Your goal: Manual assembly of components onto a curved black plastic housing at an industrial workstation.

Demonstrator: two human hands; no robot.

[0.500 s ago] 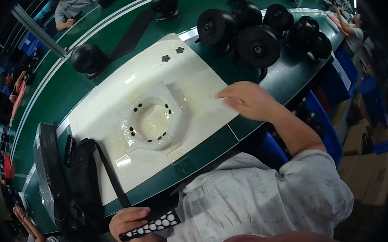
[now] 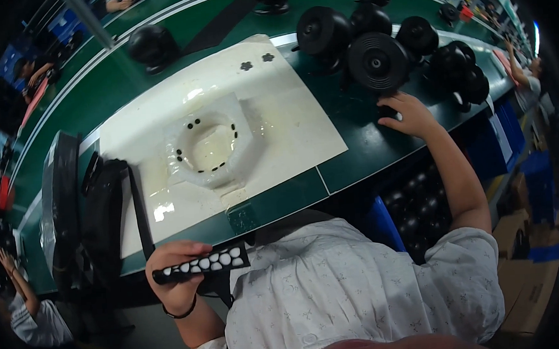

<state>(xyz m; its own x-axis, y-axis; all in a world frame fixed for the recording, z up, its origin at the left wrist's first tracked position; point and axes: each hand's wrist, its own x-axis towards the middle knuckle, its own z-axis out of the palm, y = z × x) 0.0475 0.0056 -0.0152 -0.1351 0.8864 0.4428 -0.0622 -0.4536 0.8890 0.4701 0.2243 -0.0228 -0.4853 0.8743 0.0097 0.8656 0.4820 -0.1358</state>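
Left hand [image 2: 178,275] grips a black strip [image 2: 203,264] with white ovals [image 2: 225,259] remaining; right hand [image 2: 410,115] curls below a black dome [image 2: 376,61], hold unclear; black dots [image 2: 179,152] already line the foam ring [image 2: 242,135]

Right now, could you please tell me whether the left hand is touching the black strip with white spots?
Touching: the head view shows the left hand gripping one end of the black strip with white spots, fingers along its upper edge.
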